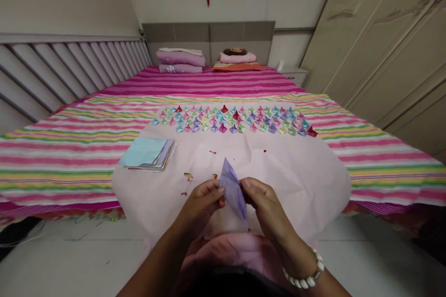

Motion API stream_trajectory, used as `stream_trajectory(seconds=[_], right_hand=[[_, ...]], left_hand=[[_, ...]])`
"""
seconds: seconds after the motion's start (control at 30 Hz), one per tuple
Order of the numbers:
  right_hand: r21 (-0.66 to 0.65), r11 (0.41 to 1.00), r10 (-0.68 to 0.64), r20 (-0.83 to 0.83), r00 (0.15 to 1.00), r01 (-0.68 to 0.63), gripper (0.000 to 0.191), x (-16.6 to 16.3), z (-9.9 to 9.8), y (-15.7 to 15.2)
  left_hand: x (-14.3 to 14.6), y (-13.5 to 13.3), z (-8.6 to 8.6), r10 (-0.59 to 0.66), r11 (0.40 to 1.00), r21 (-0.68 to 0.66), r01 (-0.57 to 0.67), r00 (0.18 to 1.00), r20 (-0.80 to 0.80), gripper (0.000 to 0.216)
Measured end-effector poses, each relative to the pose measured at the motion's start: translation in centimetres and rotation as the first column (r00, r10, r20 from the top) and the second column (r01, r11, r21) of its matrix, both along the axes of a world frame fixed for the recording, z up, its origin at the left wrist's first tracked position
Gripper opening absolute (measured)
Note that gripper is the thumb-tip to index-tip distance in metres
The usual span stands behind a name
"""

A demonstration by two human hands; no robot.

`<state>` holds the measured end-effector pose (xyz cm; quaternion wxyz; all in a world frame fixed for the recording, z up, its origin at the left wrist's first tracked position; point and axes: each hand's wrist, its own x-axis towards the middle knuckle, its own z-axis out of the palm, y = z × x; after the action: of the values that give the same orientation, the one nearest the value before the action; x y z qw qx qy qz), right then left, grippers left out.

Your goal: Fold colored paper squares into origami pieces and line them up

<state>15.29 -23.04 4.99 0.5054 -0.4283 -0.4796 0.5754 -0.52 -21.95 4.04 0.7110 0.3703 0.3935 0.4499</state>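
A partly folded sheet of purple origami paper (232,190) is held up between my two hands, its pointed ends turned up and down. My left hand (209,195) pinches its left edge between thumb and fingers. On the other side, my right hand (258,197) grips the right edge, with some fingertips hidden behind the paper. Beneath them spreads a pale pink sheet (296,171). To the left lies a stack of square coloured paper (146,153) with light blue on top.
Several rows of small folded paper pieces (223,120) in many colours stand along the sheet's far side. Small torn-looking scraps (188,177) lie near my left hand. Around the sheet is a striped bed cover (62,162), with folded bedding (181,60) at the headboard.
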Motion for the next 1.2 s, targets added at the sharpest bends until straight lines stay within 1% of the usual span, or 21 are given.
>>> stream_trajectory(seconds=[0.07,0.2,0.3,0.43,0.57,0.73,1.03,1.2], right_hand=[[-0.017,1.000,0.008,-0.034,0.999,-0.009,0.041,0.28,0.08,0.08],[-0.079,0.997,0.003,-0.082,0.997,-0.009,0.035,0.45,0.22,0.22],[-0.098,0.995,0.014,-0.100,0.995,-0.024,0.030,0.39,0.28,0.20],[-0.097,0.995,0.025,-0.107,0.994,-0.036,0.029,0.36,0.24,0.07],[-0.087,0.995,0.032,-0.105,0.994,-0.041,0.029,0.39,0.16,0.02],[-0.082,0.996,0.033,-0.111,0.993,-0.042,0.028,0.57,0.14,0.22],[-0.066,0.998,0.000,-0.084,0.996,-0.005,0.027,0.72,0.46,0.48],[-0.089,0.995,0.025,-0.106,0.994,-0.034,0.027,0.89,0.08,0.44]], left_hand=[[0.05,-0.04,-0.06,-0.031,0.999,-0.019,0.032,0.999,0.033,0.020],[0.28,-0.21,-0.59,-0.089,0.996,-0.010,0.090,0.995,0.046,0.022],[0.30,-0.22,-0.87,-0.090,0.996,-0.011,0.091,0.994,0.056,0.021],[0.21,-0.24,-0.80,-0.082,0.996,-0.014,0.083,0.994,0.070,0.020],[0.19,-0.38,-0.57,-0.122,0.992,-0.014,0.124,0.989,0.087,0.019],[0.27,-0.49,-0.50,-0.153,0.988,-0.002,0.153,0.987,0.056,0.019],[0.43,-0.47,-0.65,-0.164,0.986,-0.004,0.164,0.986,0.033,0.020],[0.43,-0.58,-0.69,-0.149,0.988,-0.023,0.150,0.988,0.039,0.019]])
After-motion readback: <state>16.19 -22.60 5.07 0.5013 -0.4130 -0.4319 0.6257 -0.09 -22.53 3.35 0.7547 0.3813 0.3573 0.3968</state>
